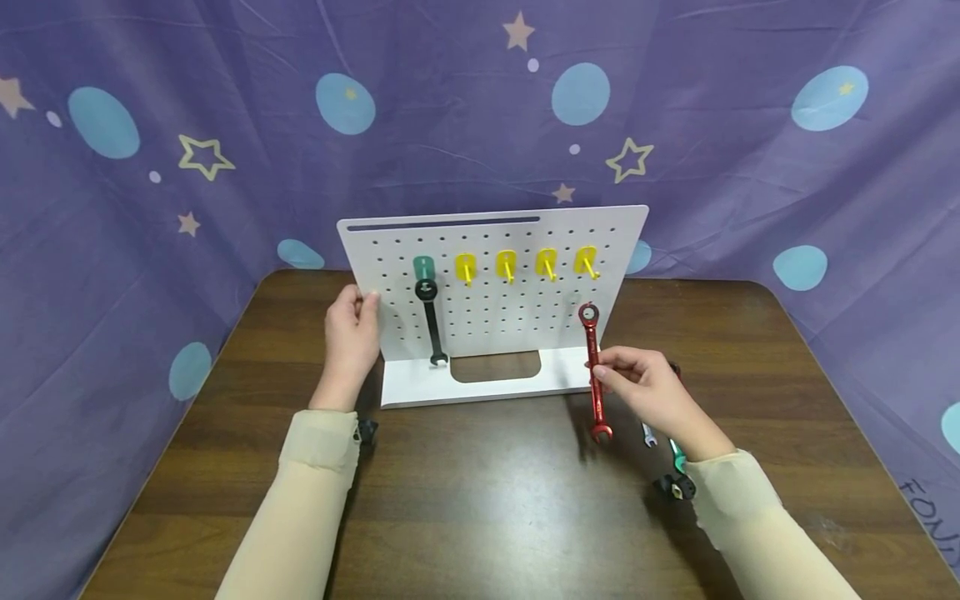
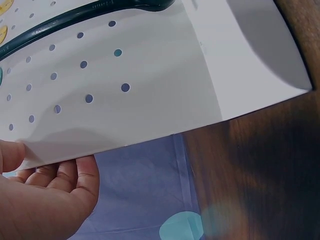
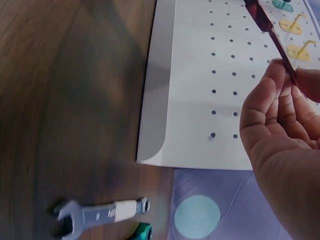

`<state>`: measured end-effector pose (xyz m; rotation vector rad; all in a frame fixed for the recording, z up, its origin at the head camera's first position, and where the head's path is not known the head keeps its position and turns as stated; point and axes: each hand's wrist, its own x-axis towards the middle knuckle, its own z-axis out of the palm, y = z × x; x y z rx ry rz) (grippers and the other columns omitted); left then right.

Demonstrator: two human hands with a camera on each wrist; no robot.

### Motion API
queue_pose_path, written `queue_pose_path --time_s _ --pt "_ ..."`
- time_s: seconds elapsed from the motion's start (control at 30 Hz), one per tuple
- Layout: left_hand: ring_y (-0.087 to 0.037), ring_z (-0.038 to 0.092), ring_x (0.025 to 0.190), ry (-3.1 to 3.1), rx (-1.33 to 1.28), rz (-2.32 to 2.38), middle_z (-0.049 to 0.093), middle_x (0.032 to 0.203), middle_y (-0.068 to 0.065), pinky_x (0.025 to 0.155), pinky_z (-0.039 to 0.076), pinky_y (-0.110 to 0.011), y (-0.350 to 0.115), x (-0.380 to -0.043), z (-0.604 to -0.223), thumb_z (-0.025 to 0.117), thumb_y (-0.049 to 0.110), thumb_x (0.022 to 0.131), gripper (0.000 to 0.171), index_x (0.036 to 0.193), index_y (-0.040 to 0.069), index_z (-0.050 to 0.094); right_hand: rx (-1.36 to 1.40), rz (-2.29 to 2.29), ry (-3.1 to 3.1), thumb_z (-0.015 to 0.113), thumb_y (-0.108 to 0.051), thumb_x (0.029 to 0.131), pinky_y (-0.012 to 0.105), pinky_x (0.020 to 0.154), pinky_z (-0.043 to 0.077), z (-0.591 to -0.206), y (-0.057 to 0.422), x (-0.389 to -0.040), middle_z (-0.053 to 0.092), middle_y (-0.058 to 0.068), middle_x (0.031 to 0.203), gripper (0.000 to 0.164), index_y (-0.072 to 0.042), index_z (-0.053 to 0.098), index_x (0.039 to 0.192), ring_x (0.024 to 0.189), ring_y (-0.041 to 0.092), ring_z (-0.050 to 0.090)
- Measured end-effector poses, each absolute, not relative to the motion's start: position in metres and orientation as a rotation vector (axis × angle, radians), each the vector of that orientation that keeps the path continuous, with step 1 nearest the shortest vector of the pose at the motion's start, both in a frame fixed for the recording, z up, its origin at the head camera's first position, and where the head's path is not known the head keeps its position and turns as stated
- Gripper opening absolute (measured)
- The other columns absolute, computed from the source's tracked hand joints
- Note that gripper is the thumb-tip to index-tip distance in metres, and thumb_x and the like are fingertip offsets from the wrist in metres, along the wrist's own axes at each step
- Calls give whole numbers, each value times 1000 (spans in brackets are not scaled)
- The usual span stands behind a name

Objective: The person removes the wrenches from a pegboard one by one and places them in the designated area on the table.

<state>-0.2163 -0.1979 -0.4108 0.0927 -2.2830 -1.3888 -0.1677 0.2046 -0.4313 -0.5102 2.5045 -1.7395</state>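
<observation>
My left hand (image 1: 354, 337) grips the left edge of a white pegboard stand (image 1: 487, 325), thumb on the front face and fingers behind it, as the left wrist view shows. In my right hand (image 1: 645, 387) a red combination wrench (image 1: 596, 375) is pinched between thumb and fingers, its ring end up, in front of the board's lower right. A black combination wrench (image 1: 432, 325) hangs by its ring from the green hook (image 1: 424, 267). To the right of it, several yellow hooks (image 1: 506, 265) stick out bare in a row.
On the table (image 1: 487, 500), right of the stand and partly hidden by my right arm, lie a silver wrench (image 3: 105, 215) and a green wrench (image 3: 142, 231). A purple patterned curtain (image 1: 465, 108) hangs behind the table.
</observation>
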Motion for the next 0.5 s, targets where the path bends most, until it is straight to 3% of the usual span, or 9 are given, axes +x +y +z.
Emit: queue_pose_path --time_s 0.5 --pt "-19 43 62 -2274 83 -1393 54 76 -13 52 34 -24 -197 -215 -410 52 12 107 21 112 -6 62 -497 -1725 2556 64 -1 99 35 73 58 -433 228 -164 71 15 94 15 9 69 109 79 17 69"
